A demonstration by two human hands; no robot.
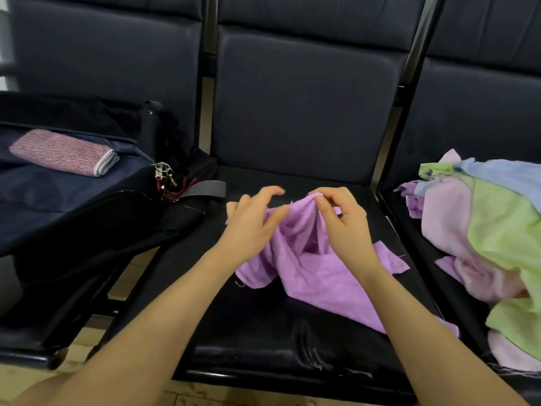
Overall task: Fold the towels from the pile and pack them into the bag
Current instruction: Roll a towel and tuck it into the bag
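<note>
Head view: the purple towel [316, 268], rumpled on the middle seat [263, 332], is pinched at its raised edge by the right hand [342, 221] and the left hand [251, 221], so a crooked fold could be produced if a corner were missed.

— Looking from where?
— From head height, worn on the person; forward and down onto the middle seat [292, 332] of a row of dark chairs.
— How near?
— Close: both forearms running in from the bottom edge, left hand [251, 224] and right hand [342, 224] mid-frame.
— How wide?
— Wide-angle, edges bowed; bag [87, 218] at far left, towel pile [483, 230] at far right, seat backs on top.
— Shared with another view?
— Only one view.
</note>
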